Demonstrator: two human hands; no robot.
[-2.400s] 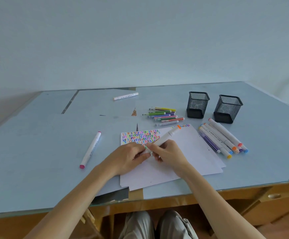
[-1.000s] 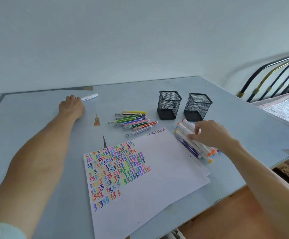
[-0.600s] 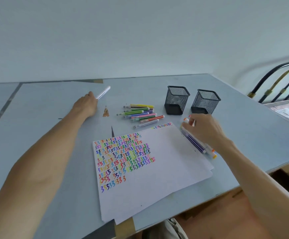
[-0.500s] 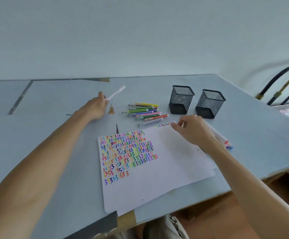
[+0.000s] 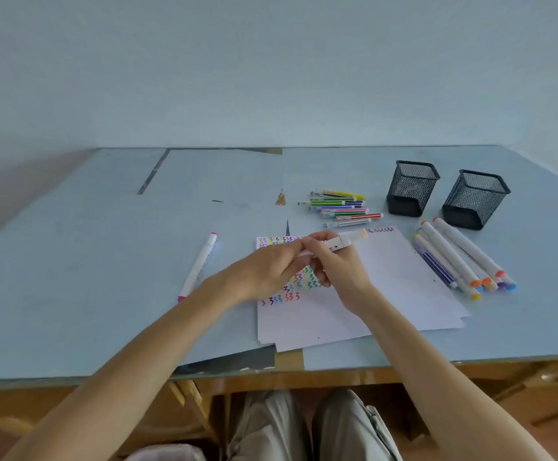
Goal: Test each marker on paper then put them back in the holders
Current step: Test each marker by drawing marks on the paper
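Note:
Both hands hold one white marker [image 5: 340, 241] with an orange end over the paper [image 5: 387, 287]. My right hand [image 5: 337, 271] grips its barrel and my left hand [image 5: 264, 271] pinches its near end. Coloured squiggles cover the sheet's left part, partly hidden by my hands. Two black mesh holders [image 5: 410, 188] [image 5: 475, 199] stand at the back right. Thick white markers [image 5: 463, 257] lie in a row right of the paper. Thin coloured pens [image 5: 340, 207] lie behind the paper. A white marker with pink ends [image 5: 197, 266] lies left of the sheet.
The blue table top [image 5: 88, 261] has a seam line at the back left and a small brown chip [image 5: 280, 199] near the thin pens. The table's front edge [image 5: 437, 364] runs just above my knees.
My left hand came back from the far left of the table and my right hand left the thick markers. Both hands have met over the paper, holding one white marker.

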